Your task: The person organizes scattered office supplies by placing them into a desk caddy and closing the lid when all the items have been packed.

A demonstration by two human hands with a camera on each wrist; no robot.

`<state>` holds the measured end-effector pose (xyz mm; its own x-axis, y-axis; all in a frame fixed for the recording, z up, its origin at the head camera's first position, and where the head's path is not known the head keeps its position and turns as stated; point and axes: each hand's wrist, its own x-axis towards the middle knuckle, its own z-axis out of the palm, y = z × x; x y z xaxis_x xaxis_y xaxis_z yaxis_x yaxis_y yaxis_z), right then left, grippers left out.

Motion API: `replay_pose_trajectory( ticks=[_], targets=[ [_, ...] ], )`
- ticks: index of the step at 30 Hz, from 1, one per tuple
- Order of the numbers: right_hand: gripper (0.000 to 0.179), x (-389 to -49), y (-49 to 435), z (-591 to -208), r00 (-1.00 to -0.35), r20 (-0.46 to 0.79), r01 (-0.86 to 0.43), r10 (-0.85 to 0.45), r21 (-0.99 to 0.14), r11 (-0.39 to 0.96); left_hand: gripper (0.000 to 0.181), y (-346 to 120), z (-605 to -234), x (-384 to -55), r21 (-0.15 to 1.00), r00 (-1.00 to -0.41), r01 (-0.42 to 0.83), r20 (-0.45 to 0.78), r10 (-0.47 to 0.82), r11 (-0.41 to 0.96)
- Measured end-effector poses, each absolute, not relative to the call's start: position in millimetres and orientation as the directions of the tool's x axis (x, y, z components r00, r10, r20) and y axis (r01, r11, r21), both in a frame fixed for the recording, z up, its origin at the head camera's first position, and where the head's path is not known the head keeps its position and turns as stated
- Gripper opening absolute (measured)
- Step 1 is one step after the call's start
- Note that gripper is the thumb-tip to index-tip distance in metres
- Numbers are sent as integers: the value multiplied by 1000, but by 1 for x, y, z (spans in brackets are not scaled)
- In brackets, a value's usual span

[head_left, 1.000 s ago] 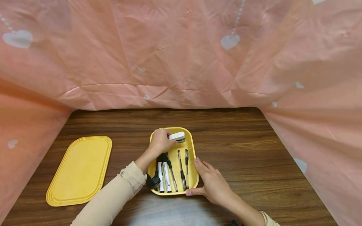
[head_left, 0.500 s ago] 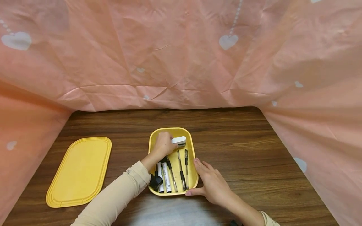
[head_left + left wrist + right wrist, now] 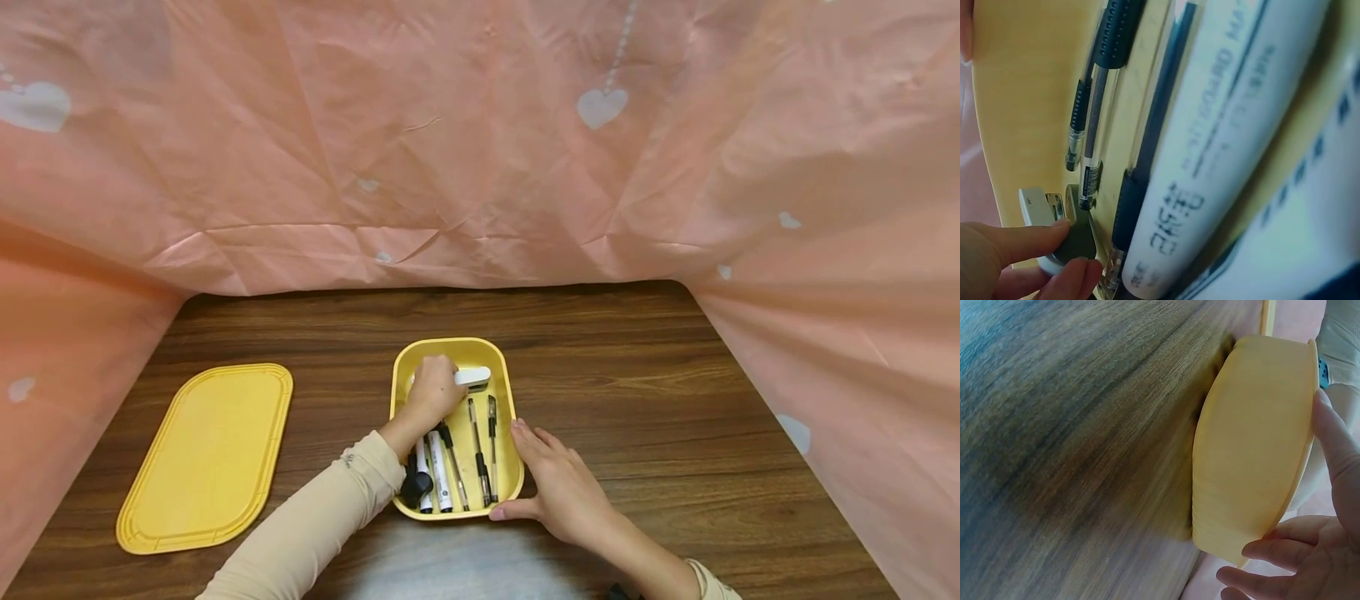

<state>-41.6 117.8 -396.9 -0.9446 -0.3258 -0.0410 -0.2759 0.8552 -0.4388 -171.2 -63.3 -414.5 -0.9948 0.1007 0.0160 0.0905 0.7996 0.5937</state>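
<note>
In the head view a yellow plastic box [image 3: 450, 348] stands mid-table with its top uncovered. My left hand [image 3: 433, 390] reaches into its far half and grips a white-and-grey stapler [image 3: 474, 377] lying crosswise. The left wrist view shows thumb and fingers pinching the stapler [image 3: 1036, 207] low against the box. Nearer the front lie whiteboard markers [image 3: 440, 475] and several black gel pens [image 3: 480, 454], all lengthwise; my left forearm partly hides the markers. My right hand [image 3: 562, 487] rests on the box's front right corner, fingers along the side and thumb at the front.
A flat yellow lid [image 3: 210, 454] lies on the wooden table [image 3: 615, 375] to the left, apart from the box. Pink cloth with hearts [image 3: 480, 167] hangs behind the table and along both sides.
My left hand has moved slightly nearer and lower in the box with the stapler, which now sits deeper inside. The right hand keeps its place on the corner.
</note>
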Motion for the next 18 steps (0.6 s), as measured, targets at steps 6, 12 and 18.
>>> replay_pose_trajectory(
  ticks=[6, 12, 18],
  targets=[
    [107, -41, 118, -397, -944, -41, -276, -326, -440, 854, 53, -62, -417, -172, 579, -996, 81, 12, 91, 811],
    [107, -41, 118, -397, -945, -38, -277, -326, -439, 855, 48, -62, -418, -171, 572, -995, 97, 45, 87, 814],
    [107, -40, 119, -397, -945, -41, -276, -325, -438, 855, 47, -61, -418, -172, 580, -996, 86, 37, 78, 810]
  ],
)
